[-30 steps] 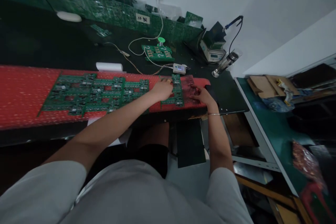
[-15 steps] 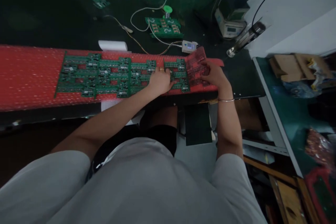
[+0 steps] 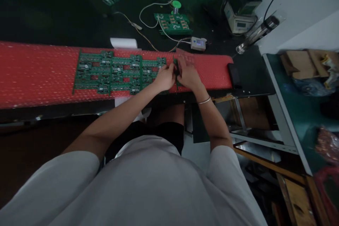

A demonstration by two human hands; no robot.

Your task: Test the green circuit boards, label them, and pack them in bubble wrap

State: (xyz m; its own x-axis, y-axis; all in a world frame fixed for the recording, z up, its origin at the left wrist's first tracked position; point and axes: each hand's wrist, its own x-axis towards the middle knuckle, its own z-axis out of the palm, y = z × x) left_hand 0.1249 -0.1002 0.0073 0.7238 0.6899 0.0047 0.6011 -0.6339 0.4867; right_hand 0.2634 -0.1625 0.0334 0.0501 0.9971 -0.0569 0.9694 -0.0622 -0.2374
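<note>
A row of green circuit boards (image 3: 124,72) lies on a long sheet of red bubble wrap (image 3: 37,76) along the bench's front edge. My left hand (image 3: 166,77) is at the row's right end, its fingers curled at the edge of a circuit board (image 3: 175,77). Close beside it, my right hand (image 3: 188,76) grips the same upright-looking board, with the fingers bent over it. A translucent red flap (image 3: 186,56) shows behind the right fingers. Both hands hide most of this board.
Behind the wrap are a white roll (image 3: 124,43), a small meter (image 3: 198,43) with leads, and stacked green boards (image 3: 173,24) with a solder spool (image 3: 176,6). A black object (image 3: 234,76) sits at the wrap's right end. A clear tube (image 3: 258,35) stands at right.
My right hand has moved left, bringing the end board and red flap toward my left hand. Bare wrap and the black object now show at right. The view has shifted slightly.
</note>
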